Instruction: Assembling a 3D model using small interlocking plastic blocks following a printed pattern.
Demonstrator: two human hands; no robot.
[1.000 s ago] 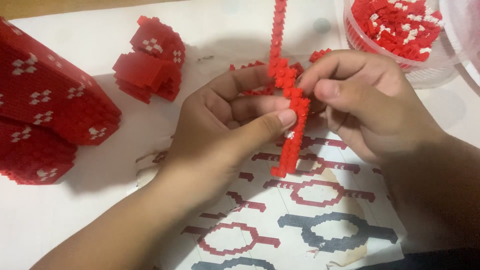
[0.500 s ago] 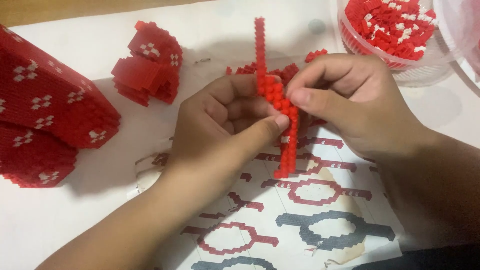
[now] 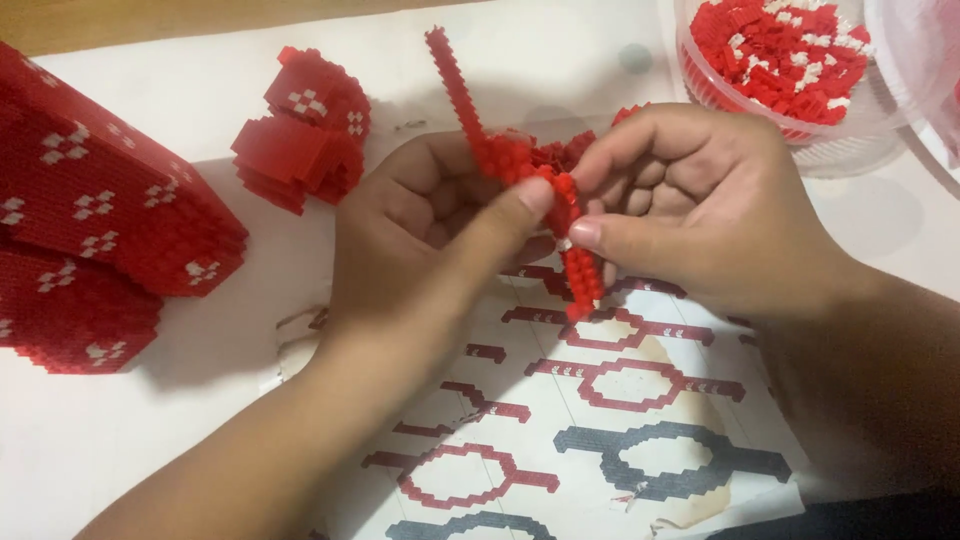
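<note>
**Both hands pinched on red brick strip**

Left hand (image 3: 430, 240) and right hand (image 3: 690, 215) meet, thumbs clamping a narrow red brick strip (image 3: 560, 200) above the printed pattern sheet (image 3: 620, 420), apparently to steady it. Tub of loose bricks (image 3: 790, 60) sits beyond the sheet; finished red blocks (image 3: 100, 230) lie left of it.

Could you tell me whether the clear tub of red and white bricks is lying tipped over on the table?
No, the clear tub stands upright at the top right, with its bricks inside.
</note>
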